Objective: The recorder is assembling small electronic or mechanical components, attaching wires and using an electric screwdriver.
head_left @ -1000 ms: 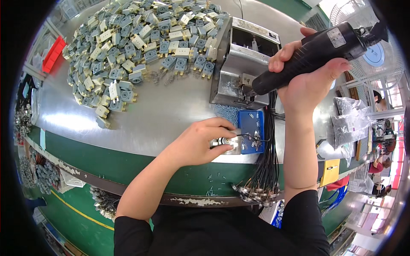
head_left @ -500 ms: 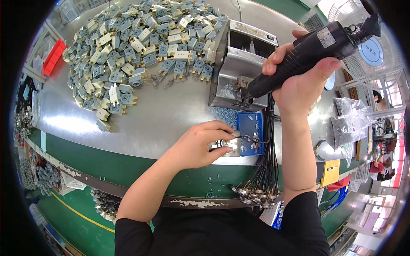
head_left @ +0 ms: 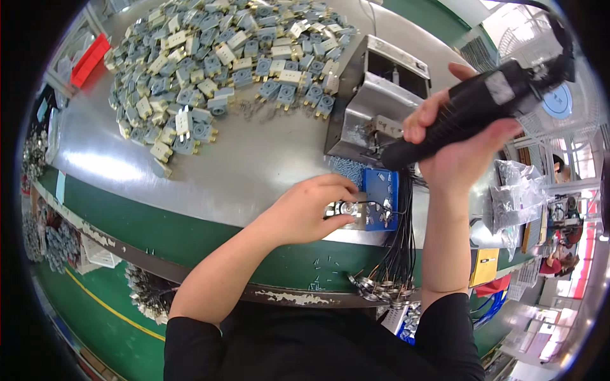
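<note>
My right hand (head_left: 454, 162) is wrapped round a black electric screwdriver (head_left: 473, 108). It is held slanted, its lower end pointing down and left beside the front of a metal screw feeder (head_left: 365, 105). Motion blurs the tool, and its bit cannot be made out. My left hand (head_left: 308, 211) is closed, thumb and fingers round a small round metal part (head_left: 347, 208) low on the bench. A thin black wire runs from this part to the right, across a blue tray (head_left: 395, 197) of small metal pieces. My fingers hide part of it.
Grey and cream plug housings (head_left: 210, 70) are heaped at the back left. Loose screws (head_left: 348, 169) lie by the feeder. Black wires with round metal ends (head_left: 381, 289) hang over the front edge. At the right are a plastic bag (head_left: 518, 193) and a yellow pad (head_left: 485, 267).
My right hand has drawn the screwdriver's lower end slightly toward me, away from the feeder's front. My left hand stays at the metal part. The whole view has shifted a little.
</note>
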A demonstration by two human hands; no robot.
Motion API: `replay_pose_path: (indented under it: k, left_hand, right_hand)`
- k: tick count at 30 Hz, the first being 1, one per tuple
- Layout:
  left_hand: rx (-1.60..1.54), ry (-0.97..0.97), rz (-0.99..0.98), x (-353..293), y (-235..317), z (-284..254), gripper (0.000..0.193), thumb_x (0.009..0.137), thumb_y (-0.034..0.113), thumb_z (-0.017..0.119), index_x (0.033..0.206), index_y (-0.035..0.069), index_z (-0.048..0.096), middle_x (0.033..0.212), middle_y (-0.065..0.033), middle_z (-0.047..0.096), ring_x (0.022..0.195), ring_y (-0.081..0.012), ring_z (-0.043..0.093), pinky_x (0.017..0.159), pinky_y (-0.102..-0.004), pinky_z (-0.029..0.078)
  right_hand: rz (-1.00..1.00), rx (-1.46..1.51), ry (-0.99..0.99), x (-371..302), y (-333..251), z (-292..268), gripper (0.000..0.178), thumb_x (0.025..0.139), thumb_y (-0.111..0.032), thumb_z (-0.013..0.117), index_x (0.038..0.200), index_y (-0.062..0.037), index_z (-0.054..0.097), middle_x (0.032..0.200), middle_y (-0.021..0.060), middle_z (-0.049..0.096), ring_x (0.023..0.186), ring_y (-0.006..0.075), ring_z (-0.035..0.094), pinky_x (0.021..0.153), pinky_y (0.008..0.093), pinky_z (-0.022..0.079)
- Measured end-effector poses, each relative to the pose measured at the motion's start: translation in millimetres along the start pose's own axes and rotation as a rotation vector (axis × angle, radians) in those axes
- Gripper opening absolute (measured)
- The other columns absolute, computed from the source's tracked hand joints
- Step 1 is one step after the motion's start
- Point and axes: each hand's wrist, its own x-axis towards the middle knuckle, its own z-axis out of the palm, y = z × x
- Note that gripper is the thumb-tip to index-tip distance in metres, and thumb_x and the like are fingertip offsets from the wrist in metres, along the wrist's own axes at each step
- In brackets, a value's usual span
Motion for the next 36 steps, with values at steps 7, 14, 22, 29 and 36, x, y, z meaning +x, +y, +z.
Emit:
replay_pose_path:
  k: [7,14,22,29,36]
  left_hand:
    - [0.005,-0.021,-0.005,2.9,-0.1,-5.2,0.032,0.085,0.016,0.085,0.108,-0.001,0.072,0.124,-0.0175,0.07,0.112,-0.0372,0.069,0.095,-0.0442,0.056]
    - [0.03,-0.037,-0.016,0.8,-5.3,-5.1,0.031,0.087,0.021,0.083,0.109,0.002,0.072,0.122,-0.0109,0.071,0.105,-0.0316,0.072,0.09,-0.0405,0.058]
    - [-0.148,0.149,0.129,0.8,-7.7,-5.2,0.034,0.083,0.009,0.088,0.114,0.0,0.075,0.127,-0.0161,0.071,0.112,-0.0326,0.072,0.095,-0.0416,0.058]
    - [-0.135,0.171,0.077,0.6,-3.6,-5.3,0.012,0.083,0.001,0.085,0.094,0.002,0.079,0.115,-0.0129,0.077,0.098,-0.0279,0.076,0.086,-0.0376,0.06]
    - [-0.139,0.156,0.074,-0.7,-2.4,-7.0,0.012,0.082,0.002,0.086,0.09,0.0,0.077,0.112,-0.0124,0.078,0.093,-0.0265,0.076,0.082,-0.0368,0.061]
  right_hand:
    - [0.076,0.365,-0.19,-29.3,-2.3,13.1,0.126,0.081,-0.101,0.04,0.154,0.0021,0.038,0.075,0.0065,0.054,0.056,0.0187,0.054,0.054,0.0367,0.048]
    - [0.104,0.337,-0.196,-42.8,13.5,24.4,0.126,0.08,-0.1,0.046,0.154,0.0016,0.037,0.075,0.0079,0.054,0.056,0.0196,0.055,0.054,0.0364,0.049]
    - [-0.067,0.446,-0.265,-35.7,8.0,14.5,0.119,0.084,-0.095,0.049,0.153,0.0016,0.039,0.079,0.0089,0.055,0.058,0.0198,0.056,0.054,0.0364,0.048]
    - [-0.088,0.43,-0.264,-35.6,5.6,11.2,0.12,0.084,-0.095,0.049,0.154,0.0017,0.038,0.079,0.0086,0.056,0.058,0.0198,0.056,0.054,0.0367,0.048]
    - [-0.031,0.403,-0.225,-40.5,1.0,17.5,0.122,0.082,-0.098,0.047,0.154,-0.0001,0.038,0.078,0.0087,0.056,0.057,0.0197,0.056,0.054,0.0378,0.049]
